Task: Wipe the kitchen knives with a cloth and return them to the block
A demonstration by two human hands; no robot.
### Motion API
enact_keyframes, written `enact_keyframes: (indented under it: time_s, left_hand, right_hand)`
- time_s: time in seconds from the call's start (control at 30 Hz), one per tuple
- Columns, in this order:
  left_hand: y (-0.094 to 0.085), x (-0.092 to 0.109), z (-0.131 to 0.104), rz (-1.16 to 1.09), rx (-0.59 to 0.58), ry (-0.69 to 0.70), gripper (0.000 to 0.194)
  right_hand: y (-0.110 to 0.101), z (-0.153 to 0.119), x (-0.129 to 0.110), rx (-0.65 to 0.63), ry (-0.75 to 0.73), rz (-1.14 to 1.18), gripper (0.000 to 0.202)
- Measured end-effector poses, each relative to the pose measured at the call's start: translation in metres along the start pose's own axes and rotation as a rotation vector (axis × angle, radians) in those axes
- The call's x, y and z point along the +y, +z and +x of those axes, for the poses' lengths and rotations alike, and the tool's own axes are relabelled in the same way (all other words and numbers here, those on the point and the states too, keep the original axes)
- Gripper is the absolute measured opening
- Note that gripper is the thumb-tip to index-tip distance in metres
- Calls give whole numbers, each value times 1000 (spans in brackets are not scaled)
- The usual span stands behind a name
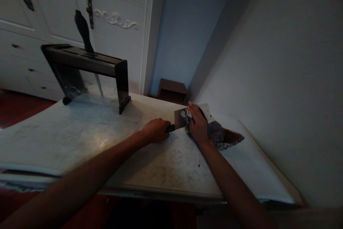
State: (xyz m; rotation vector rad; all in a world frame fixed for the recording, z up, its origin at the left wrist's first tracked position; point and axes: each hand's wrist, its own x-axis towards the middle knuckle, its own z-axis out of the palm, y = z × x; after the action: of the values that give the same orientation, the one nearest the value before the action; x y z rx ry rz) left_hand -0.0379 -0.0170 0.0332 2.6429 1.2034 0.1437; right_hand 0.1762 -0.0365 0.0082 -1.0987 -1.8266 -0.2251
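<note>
A cleaver with a broad grey blade (179, 119) and a dark handle (170, 128) lies level just above the tabletop. My left hand (157, 130) is closed around its handle. My right hand (197, 123) grips a crumpled cloth (215, 132), patterned grey and brown, and presses it against the far end of the blade. The blade's tip is hidden under the cloth and fingers. Part of the cloth trails to the right over the table.
A black knife rack (88, 61) stands at the back left of the pale table (166, 161), a dark-handled tool (83, 30) upright in it. White cabinets (118, 0) rise behind. A wall (289, 79) borders the right side. A small brown box-like shelf (173, 88) sits beyond the table.
</note>
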Motion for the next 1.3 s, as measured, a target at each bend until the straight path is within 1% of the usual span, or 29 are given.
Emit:
enact_keyframes:
  time_s: [0.2,0.3,0.37,0.5,0.6,0.73,0.8,0.9,0.97,1.03,1.13,1.2,1.3]
  left_hand:
    - [1,-5,0,10,-25,6,24]
    - [0,-8,0,16,-28,14,25]
    - [0,-9,0,6,-27,26,25]
    - [0,-10,0,-30,-11,15,23]
    - [0,-11,1,-54,14,0,22]
    - [0,-12,0,-44,48,-33,25]
    - [1,-12,1,-5,67,-55,27]
    - [2,-12,2,62,83,-73,30]
    - [3,-11,2,98,85,-82,32]
    - [3,-10,2,126,91,-88,32]
    - [4,-6,1,152,108,-85,30]
    - [4,-3,0,170,111,-77,29]
    - [4,1,0,203,111,-54,29]
  right_hand:
    - [-17,0,31,210,301,18,35]
    - [-23,0,43,255,457,-57,39]
    - [-25,0,47,245,531,-89,42]
    - [-27,-1,48,220,576,-142,42]
    - [-29,-1,50,256,608,-181,40]
    - [-35,0,54,389,689,-172,34]
    - [-40,1,54,528,728,-120,31]
    - [-46,4,47,803,738,-32,28]
    - [-48,7,37,914,710,42,27]
    - [-49,12,22,947,679,110,27]
    - [-47,18,-2,941,622,99,27]
    - [-42,19,-16,905,570,80,27]
    - [-32,16,-30,823,488,88,29]
